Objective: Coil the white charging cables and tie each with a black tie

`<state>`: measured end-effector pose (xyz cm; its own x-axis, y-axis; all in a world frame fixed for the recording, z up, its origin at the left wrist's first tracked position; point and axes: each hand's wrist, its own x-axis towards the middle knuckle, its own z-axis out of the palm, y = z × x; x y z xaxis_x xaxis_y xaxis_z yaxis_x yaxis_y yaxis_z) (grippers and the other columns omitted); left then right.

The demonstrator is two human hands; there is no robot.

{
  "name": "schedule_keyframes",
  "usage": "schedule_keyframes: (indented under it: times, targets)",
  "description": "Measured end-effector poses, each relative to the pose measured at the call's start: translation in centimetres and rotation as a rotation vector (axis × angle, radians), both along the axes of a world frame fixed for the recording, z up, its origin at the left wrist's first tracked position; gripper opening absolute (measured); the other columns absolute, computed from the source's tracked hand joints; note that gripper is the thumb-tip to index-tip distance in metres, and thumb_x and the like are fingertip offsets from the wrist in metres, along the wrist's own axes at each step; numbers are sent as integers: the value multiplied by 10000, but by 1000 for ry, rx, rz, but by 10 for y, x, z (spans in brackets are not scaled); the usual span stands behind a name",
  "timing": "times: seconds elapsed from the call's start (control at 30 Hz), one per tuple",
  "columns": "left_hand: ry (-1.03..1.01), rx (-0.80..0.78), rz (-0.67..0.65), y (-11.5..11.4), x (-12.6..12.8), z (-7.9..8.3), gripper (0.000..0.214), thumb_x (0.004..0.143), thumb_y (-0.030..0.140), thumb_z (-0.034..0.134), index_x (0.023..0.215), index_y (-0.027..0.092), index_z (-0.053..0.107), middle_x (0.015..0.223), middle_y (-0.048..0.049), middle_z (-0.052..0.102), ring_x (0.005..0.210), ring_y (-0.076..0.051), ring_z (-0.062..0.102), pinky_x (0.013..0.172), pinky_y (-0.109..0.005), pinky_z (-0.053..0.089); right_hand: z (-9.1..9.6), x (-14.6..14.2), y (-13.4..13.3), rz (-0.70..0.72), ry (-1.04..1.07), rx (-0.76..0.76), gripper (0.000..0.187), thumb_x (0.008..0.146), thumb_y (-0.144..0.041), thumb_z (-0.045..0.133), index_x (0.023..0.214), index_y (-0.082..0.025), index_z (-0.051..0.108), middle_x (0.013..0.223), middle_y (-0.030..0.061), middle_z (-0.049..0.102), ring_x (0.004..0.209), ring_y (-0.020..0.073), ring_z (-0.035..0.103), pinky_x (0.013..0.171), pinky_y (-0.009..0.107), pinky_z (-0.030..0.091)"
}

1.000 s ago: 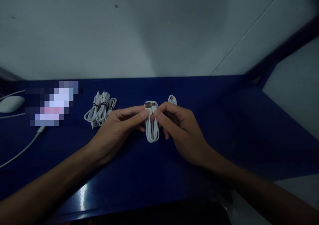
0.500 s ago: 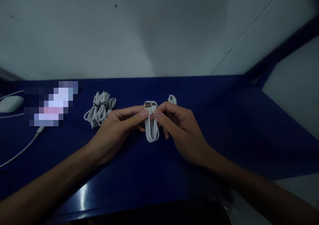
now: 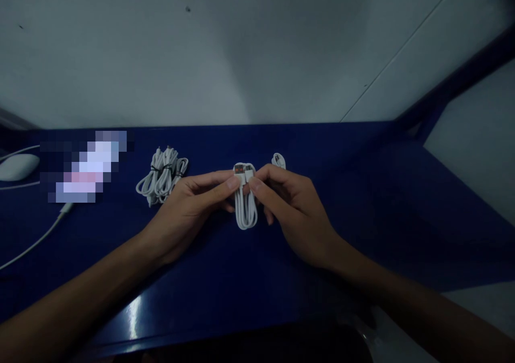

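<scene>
Coil [image 3: 245, 213] between left hand [image 3: 187, 207] and right hand [image 3: 298, 207], held in both, over table [image 3: 225, 298]; contact with table unclear. Two plugs [image 3: 239, 171] side by side at coil's far end, under the thumbs. Bundles [image 3: 161, 176] on table, left of coil, just behind left hand, partly hidden by it. Spare coil [image 3: 278, 160] behind right hand, right of held coil, lower part hidden. Pixelated device [image 3: 92, 164] on table, left of bundles, apart from them. Cord [image 3: 34, 251] runs from device's near end to left edge. Rounded item [image 3: 19, 168] far left, beyond device. Wall [image 3: 181, 68] behind table.
</scene>
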<state>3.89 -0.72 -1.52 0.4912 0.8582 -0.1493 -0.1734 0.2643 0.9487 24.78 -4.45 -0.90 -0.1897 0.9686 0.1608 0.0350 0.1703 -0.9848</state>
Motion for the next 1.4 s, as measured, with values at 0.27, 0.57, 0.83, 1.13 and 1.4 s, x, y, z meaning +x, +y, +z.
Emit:
schedule_keyframes:
  times: [0.27, 0.57, 0.83, 1.13, 1.4]
  targets:
    - [-12, -18, 3, 0, 1, -1, 195, 1053, 358, 803, 1161, 244, 917, 1271, -94, 835, 920, -153, 708, 832, -254, 576, 0, 0, 0, -3, 2, -8, 299, 1123, -448, 702, 931, -224, 752, 714, -42, 612, 608, 110, 537, 603, 253, 500]
    - [-16, -29, 1, 0, 1, 0, 216, 1043, 387, 815, 1157, 233, 914, 1278, -105, 835, 964, -179, 739, 839, -274, 579, -1, 0, 1, 14, 12, -18, 273, 1126, -403, 691, 934, -217, 746, 804, -12, 708, 630, 117, 588, 592, 263, 504]
    - [-16, -30, 3, 0, 1, -1, 202, 1050, 367, 804, 1164, 244, 916, 1286, -92, 828, 918, -153, 697, 845, -264, 577, -1, 0, 2, 5, 14, -20, 277, 1115, -416, 712, 926, -216, 748, 798, -15, 706, 622, 116, 573, 607, 262, 515]
    - [-20, -25, 7, 0, 1, -2, 202, 1055, 353, 794, 1178, 248, 915, 1279, -89, 831, 938, -158, 702, 839, -259, 576, -3, 1, 2, 10, 22, -24, 259, 1105, -411, 723, 932, -220, 752, 808, -7, 716, 631, 121, 595, 601, 265, 537]
    - [-56, -56, 2, 0, 0, -1, 216, 1061, 368, 784, 1190, 242, 903, 1321, -96, 822, 1141, -227, 738, 942, -306, 589, -2, -1, 3, -5, 44, -42, 271, 1096, -454, 731, 994, -212, 799, 880, 18, 733, 645, 123, 629, 508, 237, 525]
